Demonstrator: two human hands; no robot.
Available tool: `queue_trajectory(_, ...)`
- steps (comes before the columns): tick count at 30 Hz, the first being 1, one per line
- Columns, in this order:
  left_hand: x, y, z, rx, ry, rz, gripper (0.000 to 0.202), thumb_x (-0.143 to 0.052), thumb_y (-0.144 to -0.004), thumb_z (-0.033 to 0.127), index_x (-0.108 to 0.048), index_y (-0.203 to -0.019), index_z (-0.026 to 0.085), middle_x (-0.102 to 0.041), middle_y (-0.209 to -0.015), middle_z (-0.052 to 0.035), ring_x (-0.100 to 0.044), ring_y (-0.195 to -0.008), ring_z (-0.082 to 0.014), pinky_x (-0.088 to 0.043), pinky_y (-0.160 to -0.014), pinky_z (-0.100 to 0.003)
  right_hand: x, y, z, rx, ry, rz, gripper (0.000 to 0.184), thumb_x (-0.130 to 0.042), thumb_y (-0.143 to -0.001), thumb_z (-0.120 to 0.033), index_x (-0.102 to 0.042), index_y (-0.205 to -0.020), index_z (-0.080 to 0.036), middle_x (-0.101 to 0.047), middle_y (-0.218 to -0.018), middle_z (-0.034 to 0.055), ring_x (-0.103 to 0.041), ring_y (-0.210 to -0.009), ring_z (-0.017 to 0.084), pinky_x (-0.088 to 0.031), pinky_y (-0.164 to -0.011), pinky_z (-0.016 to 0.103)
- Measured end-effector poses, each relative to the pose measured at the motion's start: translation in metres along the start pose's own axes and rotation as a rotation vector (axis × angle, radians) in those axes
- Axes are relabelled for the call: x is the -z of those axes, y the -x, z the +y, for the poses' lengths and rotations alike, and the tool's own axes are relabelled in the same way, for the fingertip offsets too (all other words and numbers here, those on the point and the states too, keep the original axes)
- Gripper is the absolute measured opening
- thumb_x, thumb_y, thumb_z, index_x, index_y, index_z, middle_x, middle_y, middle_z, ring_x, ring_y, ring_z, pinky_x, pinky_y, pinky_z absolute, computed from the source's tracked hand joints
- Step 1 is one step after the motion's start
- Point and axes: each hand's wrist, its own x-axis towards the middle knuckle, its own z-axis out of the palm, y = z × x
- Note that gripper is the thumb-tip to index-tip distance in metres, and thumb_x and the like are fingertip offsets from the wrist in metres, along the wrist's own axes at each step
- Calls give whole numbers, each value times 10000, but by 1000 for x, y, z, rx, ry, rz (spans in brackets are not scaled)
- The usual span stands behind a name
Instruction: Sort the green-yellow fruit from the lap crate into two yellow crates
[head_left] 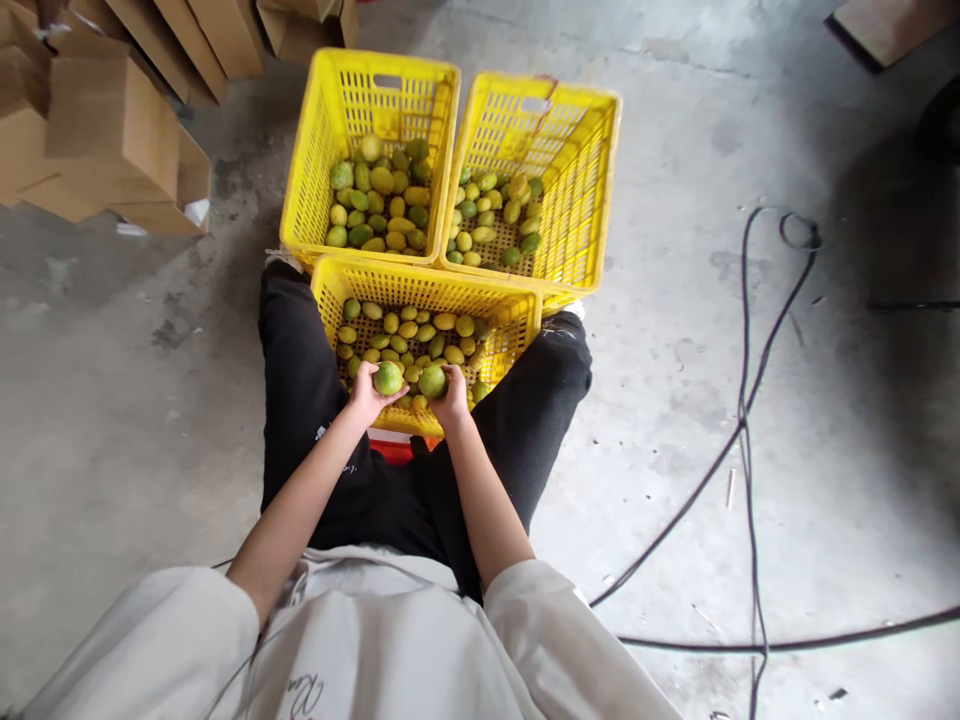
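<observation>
My left hand (366, 396) is closed around a green lemon (388, 378), its fingers beneath the fruit. In my right hand (453, 400) is another green lemon (433, 381), held a short way to the right of the first. Both hands are over the near yellow crate (337, 278), which stands between my knees. Yellow and green lemons (409, 329) lie spread across its slotted bottom. My forearms and the held fruit hide part of the crate's near side.
Beyond the near crate stand a left yellow crate (307, 165) and a right yellow crate (592, 190), each holding several similar fruits. Cardboard boxes (112, 125) are at the upper left. A black cable (742, 420) lies looped on the concrete floor (667, 370) at right.
</observation>
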Motion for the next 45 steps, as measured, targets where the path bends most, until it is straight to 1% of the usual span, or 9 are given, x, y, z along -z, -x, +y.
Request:
queue_trajectory(5, -1, 1, 0, 23, -31, -62, 232, -466, -894, 188, -674, -992, 158, -672, -820, -75, -665, -689, -197, -622, -687, -345, -12, 6, -10, -206, -137, 47, 266, -440, -945, -240, -591, -728, -208, -643, -662, 24, -616, -602, 150, -562, -539, 246)
queue_trajectory(9, -1, -2, -1, -9, -28, -27, 158, -508, -953, 204, -659, -991, 173, -680, -811, -52, -674, -685, -174, -586, -647, -276, -13, 15, -13, -211, -151, 9, 203, -567, -936, -238, -592, -739, -201, -658, -661, 9, -614, -573, 110, -517, -508, 171)
queue_trajectory(15, 0, -7, -2, -59, 17, 66, 227, -466, -1051, 245, -642, -941, 151, -698, -860, -74, -692, -752, -177, -581, -667, -262, -13, 15, -14, -325, -202, -10, 146, -680, -890, -235, -588, -780, -209, -650, -683, -1, -619, -610, 121, -560, -542, 195)
queue_trajectory(19, -2, -3, -3, -1, 1, 60, 232, -489, -1054, 259, -641, -923, 143, -699, -849, -99, -704, -767, -210, -612, -693, -311, -14, 15, -14, -302, -233, 18, 151, -648, -903, -217, -577, -770, -212, -605, -656, -16, -619, -628, 130, -575, -575, 210)
queue_trajectory(23, -1, -1, -6, -94, -68, -8, 142, -667, -957, 173, -596, -835, 161, -663, -803, -46, -680, -693, -162, -625, -692, -294, -11, 15, -14, -297, -239, -16, 171, -571, -938, -243, -592, -775, -196, -620, -664, -8, -631, -636, 137, -580, -577, 233)
queue_trajectory(28, 1, -3, -8, -129, -106, -15, 229, -800, -824, 128, -579, -853, 177, -655, -815, -18, -680, -696, -133, -624, -710, -272, -10, 17, -15, -306, -213, 9, 230, -517, -961, -259, -588, -753, -193, -645, -653, 14, -627, -614, 137, -548, -527, 216)
queue_trajectory(34, 3, -6, -7, -44, -141, 19, 215, -757, -854, 300, -611, -972, 195, -681, -788, -22, -683, -649, -142, -596, -646, -260, -10, 15, -14, -292, -202, 10, 205, -529, -958, -275, -581, -777, -196, -655, -677, 12, -636, -613, 137, -516, -512, 202)
queue_trajectory(40, 1, -5, -5, -42, -111, 5, 83, -618, -904, 222, -601, -856, 156, -663, -734, -36, -670, -622, -146, -606, -655, -282, -10, 10, -11, -235, -202, 47, 199, -583, -955, -341, -572, -805, -211, -630, -677, -3, -625, -578, 133, -542, -523, 215)
queue_trajectory(45, -1, 2, -5, -84, -157, -30, 154, -778, -818, 199, -629, -805, 160, -653, -747, -13, -667, -616, -128, -628, -671, -292, -9, 10, -11, -221, -200, 20, 169, -607, -944, -314, -593, -815, -206, -625, -671, -19, -639, -574, 132, -577, -561, 228)
